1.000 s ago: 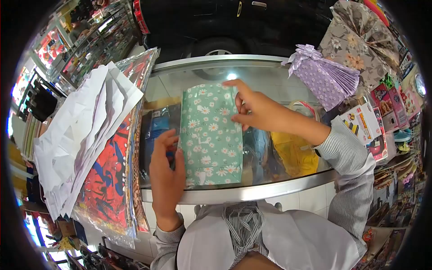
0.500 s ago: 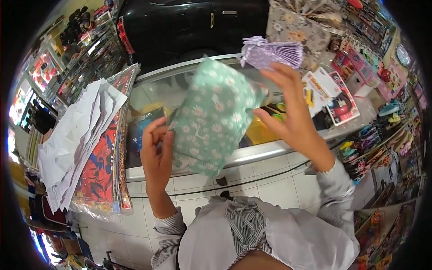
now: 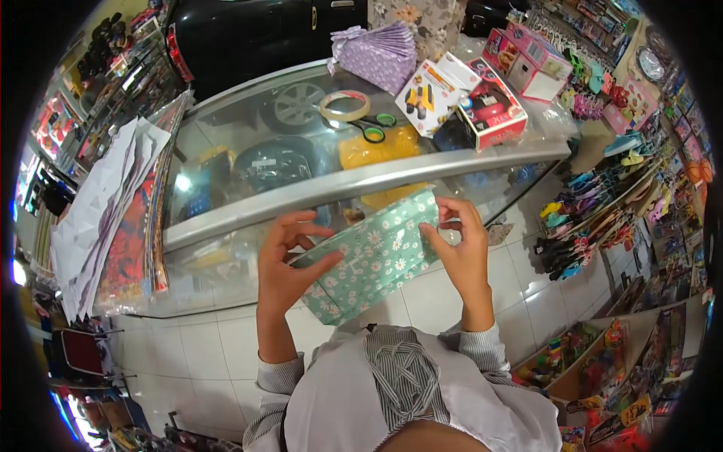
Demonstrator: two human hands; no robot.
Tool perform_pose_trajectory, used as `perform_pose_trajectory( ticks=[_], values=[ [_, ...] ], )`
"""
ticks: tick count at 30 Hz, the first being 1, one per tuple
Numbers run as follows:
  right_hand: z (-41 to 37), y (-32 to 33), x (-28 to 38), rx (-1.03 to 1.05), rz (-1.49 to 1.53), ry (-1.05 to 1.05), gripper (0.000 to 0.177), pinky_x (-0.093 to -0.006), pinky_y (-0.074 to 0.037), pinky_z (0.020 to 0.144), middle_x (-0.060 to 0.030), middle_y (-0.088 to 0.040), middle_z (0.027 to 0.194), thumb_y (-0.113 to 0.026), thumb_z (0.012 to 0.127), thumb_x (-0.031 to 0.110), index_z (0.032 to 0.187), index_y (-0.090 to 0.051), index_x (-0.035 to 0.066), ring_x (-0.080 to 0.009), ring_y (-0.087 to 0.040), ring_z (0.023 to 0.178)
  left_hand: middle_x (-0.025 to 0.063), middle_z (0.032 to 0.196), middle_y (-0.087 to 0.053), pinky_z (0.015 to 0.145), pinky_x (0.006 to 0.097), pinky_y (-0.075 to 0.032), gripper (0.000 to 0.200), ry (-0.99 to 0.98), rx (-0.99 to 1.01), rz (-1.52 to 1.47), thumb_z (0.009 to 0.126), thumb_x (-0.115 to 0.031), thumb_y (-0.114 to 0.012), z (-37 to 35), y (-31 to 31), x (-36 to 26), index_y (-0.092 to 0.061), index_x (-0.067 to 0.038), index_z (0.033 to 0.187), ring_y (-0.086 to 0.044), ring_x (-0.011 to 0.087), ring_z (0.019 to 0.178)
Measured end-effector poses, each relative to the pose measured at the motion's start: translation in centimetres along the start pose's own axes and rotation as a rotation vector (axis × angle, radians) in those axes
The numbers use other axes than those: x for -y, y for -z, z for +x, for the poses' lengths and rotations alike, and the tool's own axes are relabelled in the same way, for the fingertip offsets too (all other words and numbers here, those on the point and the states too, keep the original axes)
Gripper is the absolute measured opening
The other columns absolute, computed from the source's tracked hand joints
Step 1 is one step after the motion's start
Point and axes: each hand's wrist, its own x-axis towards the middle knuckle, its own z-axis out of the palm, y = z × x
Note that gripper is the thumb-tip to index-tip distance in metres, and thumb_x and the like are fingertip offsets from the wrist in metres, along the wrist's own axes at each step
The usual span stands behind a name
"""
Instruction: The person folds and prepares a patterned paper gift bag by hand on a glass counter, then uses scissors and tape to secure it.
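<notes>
A folded piece of green wrapping paper [image 3: 376, 252] with white daisies forms a flat, pouch-like shape, held tilted in front of my body. My right hand [image 3: 463, 245] pinches its upper right corner, thumb on the near face and fingers curled behind. At the left end, the thumb of my left hand [image 3: 294, 260] lies over the paper near its top edge, with the fingers bent above and beyond that edge. The lower edge of the paper hangs over the floor side of the counter.
On the glass counter [image 3: 361, 169] lie a tape roll [image 3: 345, 105], green-and-black scissors [image 3: 374, 129], a pleated purple gift package [image 3: 376, 56], a white toy box [image 3: 429, 98] and a red toy box [image 3: 493, 105]. White crumpled paper [image 3: 105, 211] covers wrapping sheets at left. Hanging accessories [image 3: 595, 211] stand right.
The green paper has come down closer to my body and turned more sideways. My right hand, spread beside it before, now grips its corner. My view has shifted right.
</notes>
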Motion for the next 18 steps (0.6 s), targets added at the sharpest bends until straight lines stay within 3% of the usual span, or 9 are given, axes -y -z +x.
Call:
perform_pose_trajectory(
  ticks=[3,4,7,10,14,17,18],
  values=[
    [-2.6,1.7,-1.1,0.002,0.088,-0.156,0.032,-0.0285,-0.050,0.070,-0.0039,-0.056,0.086,-0.073,0.073,0.002,0.101,-0.058,0.005,-0.0139,-0.056,0.076,0.0014,0.097,-0.063,0.065,0.0201,-0.045,0.069,0.100,0.130,0.018,0.060,0.001,-0.081,-2.0,-1.3,-1.0,-0.049,-0.010,0.120,-0.053,0.0069,0.074],
    [-3.4,2.2,-1.8,0.014,0.182,-0.186,0.026,-0.0257,-0.047,0.068,-0.0003,-0.053,0.082,-0.073,0.073,0.003,0.090,-0.055,0.007,-0.0101,-0.053,0.073,-0.0002,0.096,-0.059,0.064,0.0212,-0.047,0.067,0.109,0.138,0.036,0.061,0.001,-0.081,-2.8,-1.7,-1.1,-0.051,-0.010,0.120,-0.056,0.0077,0.075],
    [-5.7,4.3,-3.7,0.188,0.271,-0.240,0.025,-0.0234,-0.045,0.066,0.0023,-0.050,0.079,-0.072,0.074,0.003,0.084,-0.049,0.008,-0.0077,-0.050,0.072,-0.0009,0.091,-0.056,0.068,0.0219,-0.047,0.068,0.137,0.169,0.059,0.060,0.003,-0.079,-4.6,-2.4,-0.8,-0.050,-0.010,0.120,-0.055,0.0074,0.077],
    [-7.9,6.1,-4.3,0.236,0.351,-0.311,0.024,-0.0188,-0.037,0.058,0.0053,-0.047,0.076,-0.070,0.077,0.004,0.081,-0.047,0.009,-0.0028,-0.044,0.068,-0.0004,0.091,-0.054,0.070,0.0246,-0.048,0.064,0.137,0.190,-0.013,0.064,0.004,-0.076,-6.2,-2.7,0.8,-0.050,-0.009,0.120,-0.056,0.0087,0.080],
    [-10.3,7.7,-4.9,0.296,0.455,-0.451,0.022,-0.0172,-0.032,0.054,0.0070,-0.049,0.074,-0.069,0.080,0.006,0.082,-0.048,0.009,-0.0011,-0.040,0.063,0.0052,0.092,-0.055,0.071,0.0289,-0.049,0.057,0.155,-0.034,0.335,0.072,0.000,-0.068,-7.9,-5.1,1.9,-0.047,-0.010,0.124,-0.057,0.0153,0.081],
    [-11.1,7.8,-4.4,0.314,0.495,-0.497,0.017,-0.0173,-0.032,0.054,0.0076,-0.050,0.071,-0.068,0.082,0.007,0.085,-0.052,0.007,-0.0005,-0.040,0.061,0.0077,0.094,-0.055,0.071,0.0302,-0.049,0.060,0.209,-0.123,0.327,0.073,0.003,-0.064,-8.7,-7.6,2.2,-0.042,-0.007,0.128,-0.057,0.0181,0.082],
    [-11.3,7.6,-4.2,0.276,0.487,-0.467,0.016,-0.0172,-0.032,0.053,0.0075,-0.051,0.071,-0.068,0.083,0.007,0.087,-0.053,0.006,-0.0001,-0.039,0.061,0.0072,0.098,-0.052,0.075,0.0299,-0.049,0.066,0.214,-0.086,0.308,0.073,0.007,-0.060,-9.1,-8.0,2.7,-0.037,-0.008,0.133,-0.054,0.0170,0.089]
  ],
)
